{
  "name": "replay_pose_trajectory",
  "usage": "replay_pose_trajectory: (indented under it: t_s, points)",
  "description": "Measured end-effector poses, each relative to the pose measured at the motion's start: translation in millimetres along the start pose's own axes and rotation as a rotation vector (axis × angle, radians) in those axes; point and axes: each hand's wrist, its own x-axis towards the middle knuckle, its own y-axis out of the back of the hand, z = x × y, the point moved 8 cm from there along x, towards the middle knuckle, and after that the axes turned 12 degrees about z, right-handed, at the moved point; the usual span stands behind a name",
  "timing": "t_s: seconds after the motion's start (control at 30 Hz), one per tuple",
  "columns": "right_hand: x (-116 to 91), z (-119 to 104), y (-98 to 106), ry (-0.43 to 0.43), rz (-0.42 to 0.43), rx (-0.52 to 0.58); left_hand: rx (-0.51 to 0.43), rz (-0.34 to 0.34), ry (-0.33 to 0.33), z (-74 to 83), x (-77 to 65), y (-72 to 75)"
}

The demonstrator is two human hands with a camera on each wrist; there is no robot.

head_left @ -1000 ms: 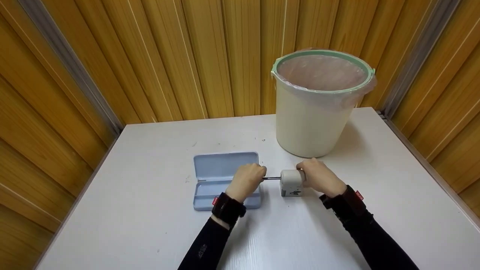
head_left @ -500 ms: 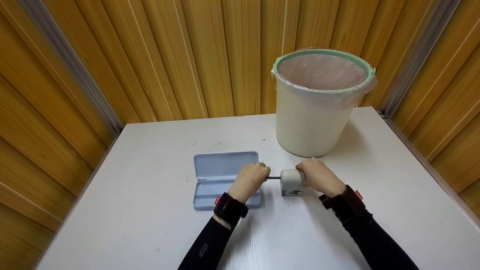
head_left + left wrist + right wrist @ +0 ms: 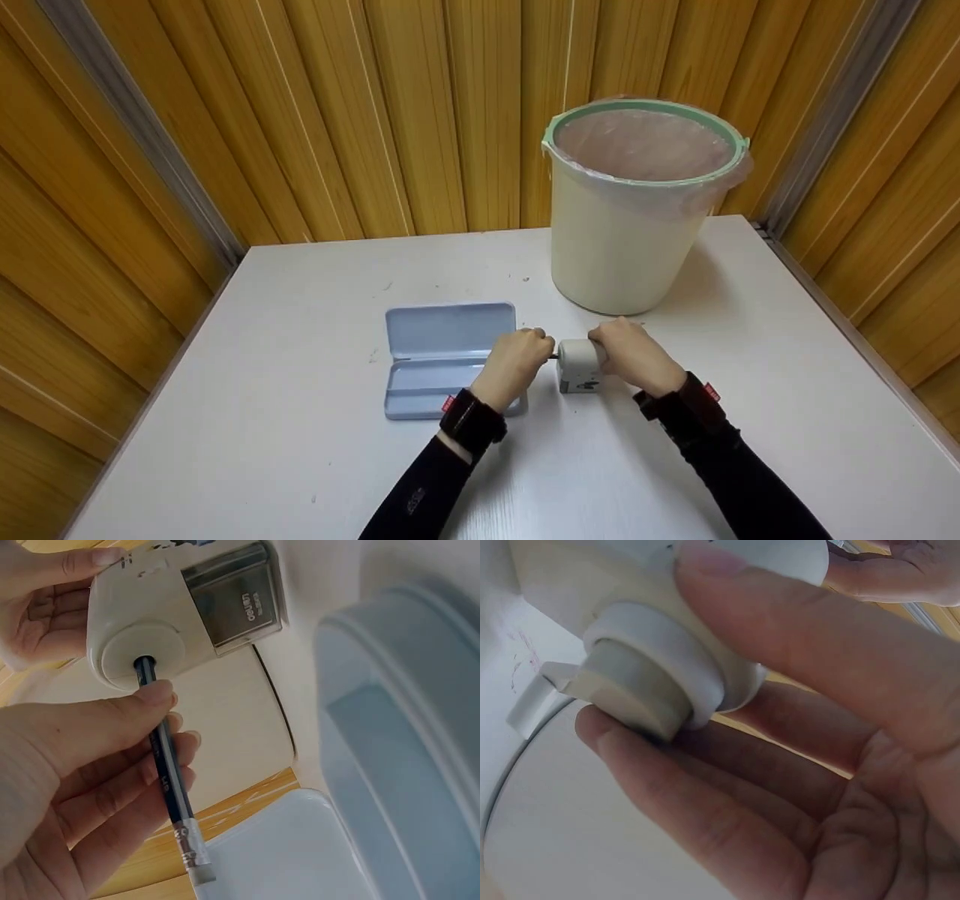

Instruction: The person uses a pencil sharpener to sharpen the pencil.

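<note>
My left hand (image 3: 514,366) pinches a dark striped pencil (image 3: 171,780) between thumb and fingers. The pencil's front end sits in the round hole of a white pencil sharpener (image 3: 579,369), and its metal-banded eraser end points back past my fingers in the left wrist view. My right hand (image 3: 637,357) holds the sharpener from the other side. In the right wrist view its thumb (image 3: 780,607) lies on the body, and the fingers curl below the round knob (image 3: 630,690). A dark see-through shavings drawer (image 3: 236,600) shows low on the sharpener. The pencil's tip is hidden inside.
An open light-blue pencil case (image 3: 450,330) lies just left of the sharpener, partly behind my left hand. A cream bin (image 3: 622,247) with a green rim and a pink liner stands behind. All rest on a white table (image 3: 262,390) against wood-patterned walls.
My left hand has moved right toward the sharpener, and less of the pencil shows between hand and hole. My right hand and the sharpener stay nearly in place.
</note>
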Motion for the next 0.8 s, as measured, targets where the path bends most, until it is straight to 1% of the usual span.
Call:
replay_pose_trajectory:
  t_s: [0.2,0.33,0.43,0.47,0.6,0.7,0.8]
  points:
    - [1,2,-1,-0.020,-0.018,-0.002,-0.030,-0.008,0.007,-1.8,0.2,-1.7]
    - [1,3,-1,-0.040,-0.019,0.030,-0.068,-0.052,0.053,-3.9,2.1,-1.3]
    - [1,3,0,-0.041,-0.007,0.045,-0.125,-0.088,0.092,-1.4,6.4,0.7]
    - [1,3,-1,-0.038,-0.005,0.044,-0.136,-0.093,0.095,0.7,8.2,1.8]
    - [1,4,0,-0.008,-0.004,0.039,-0.146,-0.061,0.094,11.5,16.0,4.2]
    - [0,7,1,0.002,-0.030,0.066,-0.112,-0.045,0.093,19.2,19.8,1.5]
    - [0,15,2,-0.014,-0.064,0.092,-0.088,-0.039,0.095,25.6,22.5,-2.9]
